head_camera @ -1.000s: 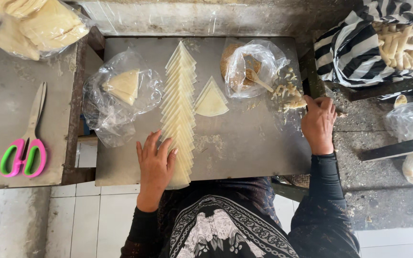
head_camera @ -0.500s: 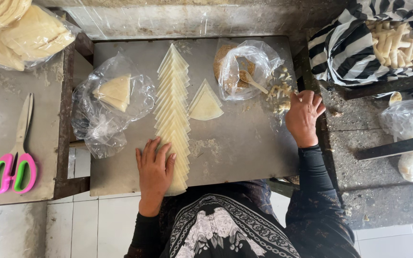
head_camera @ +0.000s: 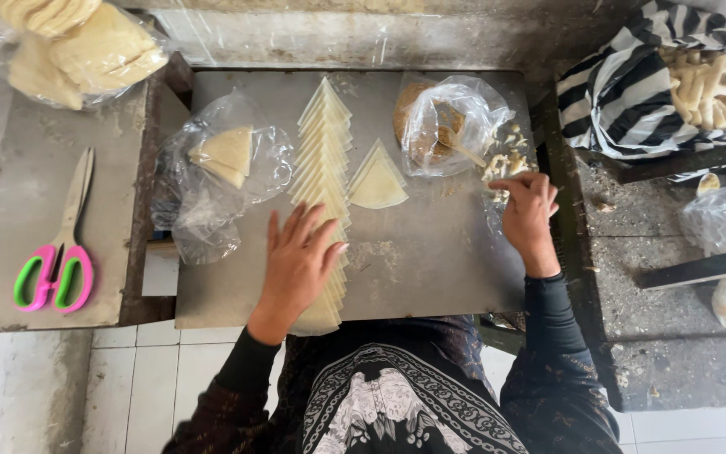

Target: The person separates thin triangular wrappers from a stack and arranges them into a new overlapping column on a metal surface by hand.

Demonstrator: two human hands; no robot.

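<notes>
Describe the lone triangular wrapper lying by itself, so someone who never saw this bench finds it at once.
Start at the grey metal tray in the middle. A long overlapping row of wrappers runs down it under the left hand. Just right of that row lies the single wrapper, flat, pale, not overlapping the others and not bagged.

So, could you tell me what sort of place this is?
Probably a small food-preparation workspace: a worn metal table bears a row of triangular dough wrappers under the left hand, and the right hand rests beside a bag of filling.
</notes>
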